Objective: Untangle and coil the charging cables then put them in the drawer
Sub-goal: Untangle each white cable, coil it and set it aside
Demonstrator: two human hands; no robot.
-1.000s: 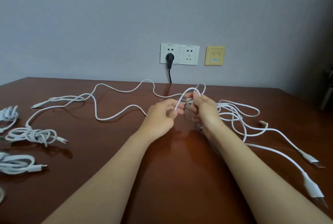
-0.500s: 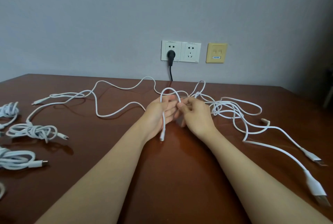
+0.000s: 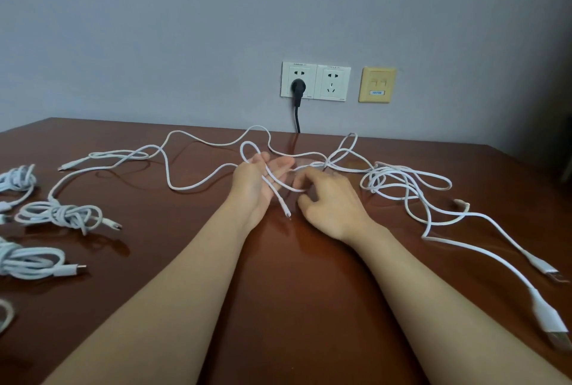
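Observation:
A long white charging cable (image 3: pixel 198 188) trails across the brown table (image 3: pixel 297 291) from the left toward my hands. One loop of it (image 3: pixel 247 149) stands above my left hand (image 3: pixel 257 186), whose fingers are stretched out; the strand crosses the palm and its small connector end (image 3: pixel 288 214) hangs below. My right hand (image 3: pixel 331 202) is just right of it, fingers curled, pinching the same cable near the left palm. A loose tangle of white cable (image 3: pixel 402 186) lies to the right of my hands.
Coiled white cables lie at the left edge: one (image 3: pixel 58 214), another (image 3: pixel 31 260), a third (image 3: pixel 18 180). Two USB plugs (image 3: pixel 554 326) (image 3: pixel 548 270) lie at the right front. Wall sockets (image 3: pixel 332 82) with a black plug (image 3: pixel 298 87) are behind the table.
My left hand has opened out and the cable now loops over it with the connector end hanging lower. My right hand has moved down and right, drawing the strand across the left palm.

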